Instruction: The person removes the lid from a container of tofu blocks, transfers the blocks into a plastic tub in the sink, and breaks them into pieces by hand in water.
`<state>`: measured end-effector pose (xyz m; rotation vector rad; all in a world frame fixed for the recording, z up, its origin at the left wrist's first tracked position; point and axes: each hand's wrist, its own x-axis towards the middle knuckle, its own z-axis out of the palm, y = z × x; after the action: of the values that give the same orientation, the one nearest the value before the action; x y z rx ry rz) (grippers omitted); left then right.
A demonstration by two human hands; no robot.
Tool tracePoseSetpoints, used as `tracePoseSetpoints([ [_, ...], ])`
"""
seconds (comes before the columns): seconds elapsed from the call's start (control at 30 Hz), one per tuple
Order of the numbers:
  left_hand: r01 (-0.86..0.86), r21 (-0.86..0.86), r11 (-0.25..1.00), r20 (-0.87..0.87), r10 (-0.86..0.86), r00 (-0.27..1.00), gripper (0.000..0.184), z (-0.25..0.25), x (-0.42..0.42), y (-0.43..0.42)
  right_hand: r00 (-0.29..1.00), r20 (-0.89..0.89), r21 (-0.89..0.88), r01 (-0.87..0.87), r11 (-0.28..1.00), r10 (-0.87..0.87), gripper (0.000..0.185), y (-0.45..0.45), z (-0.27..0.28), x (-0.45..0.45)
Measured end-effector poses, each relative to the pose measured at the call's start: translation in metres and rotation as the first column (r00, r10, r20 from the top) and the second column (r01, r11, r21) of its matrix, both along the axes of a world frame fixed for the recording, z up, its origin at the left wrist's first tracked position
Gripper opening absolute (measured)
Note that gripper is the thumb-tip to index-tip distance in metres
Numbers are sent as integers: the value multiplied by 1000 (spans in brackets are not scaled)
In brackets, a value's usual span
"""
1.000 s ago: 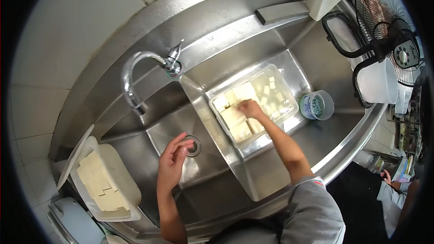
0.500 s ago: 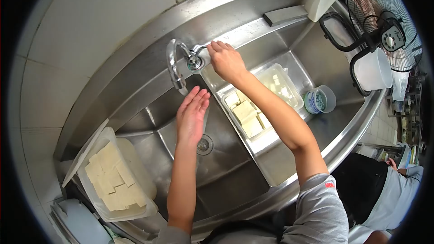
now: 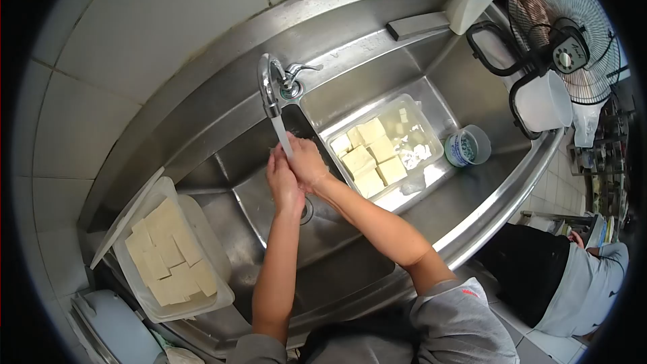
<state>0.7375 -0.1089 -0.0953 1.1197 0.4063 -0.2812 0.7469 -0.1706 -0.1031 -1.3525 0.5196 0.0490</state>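
Palm to palm, my left hand (image 3: 284, 183) and my right hand (image 3: 308, 163) touch under a stream of water from the curved faucet (image 3: 269, 91). Their fingers look extended and hold no object, though the hands partly hide each other. Beside the faucet stands its lever handle (image 3: 304, 68). The hands are over the left basin (image 3: 259, 195) of a steel sink, near its drain (image 3: 307, 210). In the right basin, a clear container (image 3: 437, 136) holds pale tofu blocks (image 3: 358, 161) in liquid.
At the left, a white tub (image 3: 224, 294) holds more tofu slabs (image 3: 168, 256). A small cup (image 3: 460, 150) is in the right basin. A pump bottle (image 3: 470, 5), a white bucket (image 3: 544, 101) and a fan (image 3: 565, 34) are at upper right. Another person (image 3: 586, 290) is behind.
My right hand has left the faucet handle and moved down-left to meet my left hand. Water now pours from the spout. More of the tofu container is visible.
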Motion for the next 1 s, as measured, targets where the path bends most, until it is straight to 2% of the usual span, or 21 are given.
tracePoseSetpoints([
  [0.07,46,-30,998,66,-44,997,29,8,3,-3,1000,2,228,1,974,-1,24,-7,14,-1],
  [0.13,-41,-48,998,72,45,996,27,18,3,-9,992,64,531,57,845,-107,22,-6,27,-6],
  [0.17,-80,-54,995,97,85,992,27,21,3,-10,993,107,599,-24,800,-51,22,-9,22,-6],
  [0.2,-120,-62,991,123,127,984,28,24,4,-11,992,91,712,-5,702,-84,22,-11,17,-7],
  [0.27,-42,-15,999,308,44,950,34,40,2,-11,991,82,439,60,897,-107,20,-34,8,-13],
  [0.3,18,58,998,373,-39,927,35,49,2,-9,978,154,163,119,979,-144,19,-54,-9,-15],
  [0.33,73,138,988,428,-126,895,35,57,3,-3,960,229,-119,190,975,-159,17,-80,-35,-16],
  [0.37,123,254,959,406,-222,886,37,65,1,0,939,300,-339,273,900,-171,16,-111,-58,-21],
  [0.4,174,324,930,353,-289,890,37,65,-1,2,927,293,-307,324,895,-235,16,-146,-103,-24],
  [0.43,221,386,895,298,-348,889,37,64,-2,3,946,142,-434,324,841,-291,17,-179,-133,-35],
  [0.47,269,443,856,231,-398,888,38,60,-7,3,962,-6,-508,233,829,-274,20,-222,-199,-44],
  [0.5,267,455,850,227,-400,888,37,51,-14,2,969,-105,-732,78,677,-224,28,-250,-215,-63],
  [0.53,299,489,820,182,-431,884,36,45,-20,-1,968,-134,-810,16,587,-212,29,-275,-239,-78],
  [0.57,332,519,787,131,-457,880,35,42,-28,-4,951,-229,-826,-76,558,-210,29,-292,-240,-86],
  [0.67,413,493,766,-18,-466,885,33,35,-52,-27,956,-269,-890,-198,411,-121,34,-334,-268,-79],
  [0.7,438,467,768,-78,-457,886,32,31,-59,-39,950,-306,-864,-247,438,-68,36,-345,-267,-69],
  [0.8,555,403,728,-93,-571,816,31,8,-78,-96,995,-79,-968,-92,233,64,36,-377,-257,-42],
  [0.87,590,364,721,-100,-600,794,41,-37,-79,-136,977,-14,-986,21,165,-213,37,-376,-242,-50],
  [0.9,555,549,625,-129,-592,795,47,-64,-73,-154,938,40,-991,82,107,-344,38,-379,-236,-54],
  [0.97,419,817,396,-185,-509,841,56,-132,-70,-179,900,-345,-812,-143,565,-267,44,-405,-310,-86],
  [1.0,339,901,270,-201,-433,879,60,-168,-70,-187,973,-199,-877,-125,463,-115,43,-409,-305,-100],
])
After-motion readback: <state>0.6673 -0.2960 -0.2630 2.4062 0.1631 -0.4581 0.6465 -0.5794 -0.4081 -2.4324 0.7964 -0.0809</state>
